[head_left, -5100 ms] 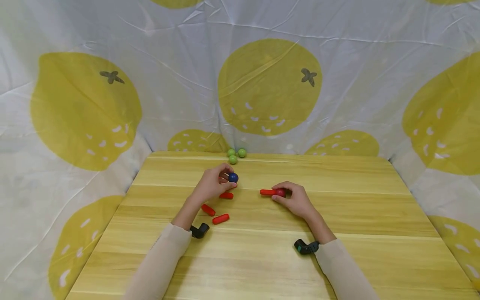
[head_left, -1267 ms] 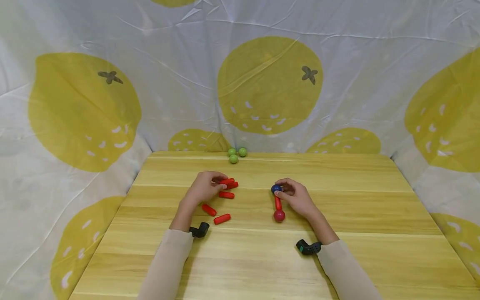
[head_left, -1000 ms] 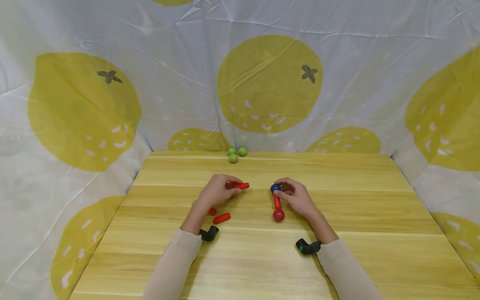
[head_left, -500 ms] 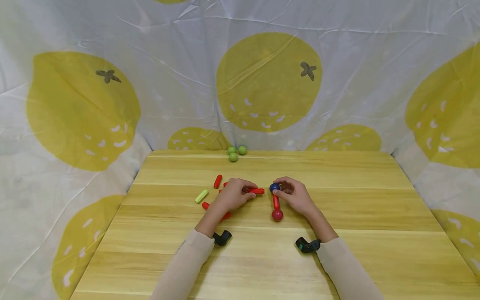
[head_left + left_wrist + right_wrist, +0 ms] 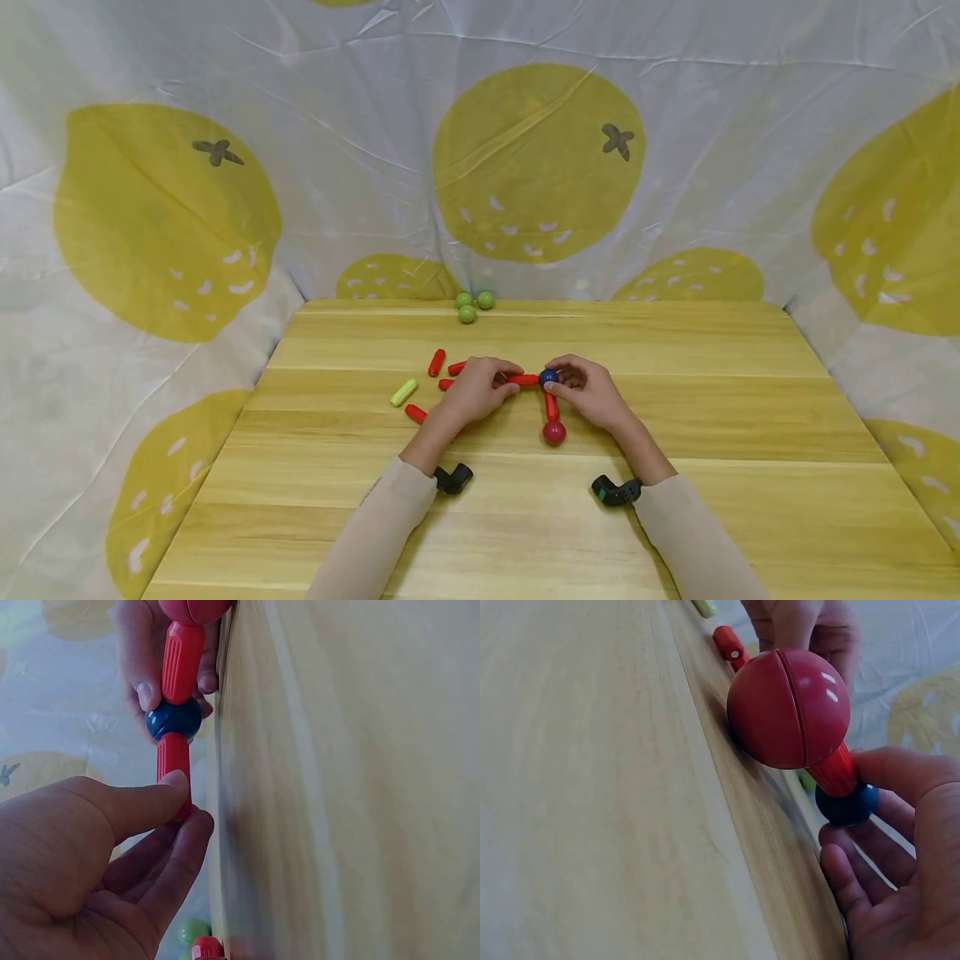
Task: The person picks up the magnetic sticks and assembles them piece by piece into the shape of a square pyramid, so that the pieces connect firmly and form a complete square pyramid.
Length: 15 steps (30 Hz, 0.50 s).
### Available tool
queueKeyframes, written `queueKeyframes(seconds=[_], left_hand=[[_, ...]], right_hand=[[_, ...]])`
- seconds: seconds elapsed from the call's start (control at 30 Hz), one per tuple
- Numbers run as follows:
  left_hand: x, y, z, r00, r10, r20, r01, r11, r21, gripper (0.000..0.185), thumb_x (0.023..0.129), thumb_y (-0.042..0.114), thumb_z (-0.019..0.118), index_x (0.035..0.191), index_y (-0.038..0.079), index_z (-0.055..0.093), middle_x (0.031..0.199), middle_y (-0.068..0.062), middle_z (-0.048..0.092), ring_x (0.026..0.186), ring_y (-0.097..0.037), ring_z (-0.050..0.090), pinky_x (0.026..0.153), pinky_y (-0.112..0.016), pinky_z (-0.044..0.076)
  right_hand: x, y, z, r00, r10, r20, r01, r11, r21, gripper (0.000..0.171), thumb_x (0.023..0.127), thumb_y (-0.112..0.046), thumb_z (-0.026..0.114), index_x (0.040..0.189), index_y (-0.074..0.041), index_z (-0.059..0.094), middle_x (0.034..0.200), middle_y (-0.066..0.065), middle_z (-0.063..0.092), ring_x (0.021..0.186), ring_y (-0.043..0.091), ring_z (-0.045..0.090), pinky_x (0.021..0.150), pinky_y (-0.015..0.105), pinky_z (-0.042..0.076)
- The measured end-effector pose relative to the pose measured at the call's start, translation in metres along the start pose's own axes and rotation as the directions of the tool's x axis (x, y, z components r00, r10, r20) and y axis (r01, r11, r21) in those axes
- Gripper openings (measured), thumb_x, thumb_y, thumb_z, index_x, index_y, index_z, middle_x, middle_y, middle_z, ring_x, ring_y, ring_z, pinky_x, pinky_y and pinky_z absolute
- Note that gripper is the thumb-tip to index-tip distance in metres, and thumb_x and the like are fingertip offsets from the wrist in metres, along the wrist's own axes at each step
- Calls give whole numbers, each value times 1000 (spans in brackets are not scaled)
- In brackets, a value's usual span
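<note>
On the wooden table my right hand pinches a blue ball. A red rod runs from that ball toward me to a larger red ball, which rests on the wood. My left hand pinches a second red rod, and its far end touches the blue ball's left side. The left wrist view shows this rod between my thumb and fingers, against the blue ball. In the right wrist view the red ball is close up, with the blue ball behind it.
Several loose red rods and one yellow-green rod lie left of my left hand. Three green balls sit at the table's far edge. A lemon-print cloth hangs behind and beside the table.
My left hand has carried a red rod rightward from the pile until its end met the blue ball. The loose rods it covered now show. My right hand has stayed on the blue ball.
</note>
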<state>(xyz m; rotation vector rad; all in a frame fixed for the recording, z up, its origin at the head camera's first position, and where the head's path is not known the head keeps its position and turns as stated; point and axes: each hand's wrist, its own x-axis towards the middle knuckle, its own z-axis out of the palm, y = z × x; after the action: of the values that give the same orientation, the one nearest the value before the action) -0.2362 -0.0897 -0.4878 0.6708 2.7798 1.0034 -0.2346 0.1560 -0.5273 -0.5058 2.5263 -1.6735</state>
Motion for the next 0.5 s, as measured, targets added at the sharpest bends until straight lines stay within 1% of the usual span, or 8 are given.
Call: queueKeyframes(seconds=[0.17,0.23,0.3,0.4,0.5], left_hand=[[1,0,3,999,30,-20,-30,1000,-1,21,97,18,73,118,15,78,109,0,77,87,-8,67,80,-26,57],[1,0,5,999,38,-20,-38,999,-7,20,97,18,73,116,14,78,107,0,77,86,-7,68,79,-25,57],[0,0,7,999,41,-21,-41,999,-11,19,97,18,73,115,14,78,106,0,77,86,-7,68,78,-24,57],[0,0,7,999,40,-17,-41,999,-27,19,97,18,74,115,14,77,104,0,77,85,-6,68,78,-24,58],[-2,-1,6,999,32,0,-32,999,-41,21,97,20,74,116,13,77,104,-1,77,85,-7,69,78,-24,58]], right_hand=[[0,-1,3,1000,-8,26,9,999,-31,31,95,-20,77,123,-12,69,111,6,72,91,21,64,78,27,54],[1,-1,5,999,-17,44,20,998,-65,33,94,-24,78,124,-14,70,113,5,72,90,20,63,79,28,53],[2,-2,8,998,-25,57,31,995,-100,33,93,-26,79,123,-17,72,115,3,72,93,19,63,82,29,53],[2,-3,12,998,-36,53,42,990,-133,29,91,-25,81,118,-20,74,117,2,72,101,18,64,90,34,53],[2,-4,14,998,-45,43,51,987,-152,25,91,-22,80,115,-20,76,115,2,72,107,20,64,94,39,53]])
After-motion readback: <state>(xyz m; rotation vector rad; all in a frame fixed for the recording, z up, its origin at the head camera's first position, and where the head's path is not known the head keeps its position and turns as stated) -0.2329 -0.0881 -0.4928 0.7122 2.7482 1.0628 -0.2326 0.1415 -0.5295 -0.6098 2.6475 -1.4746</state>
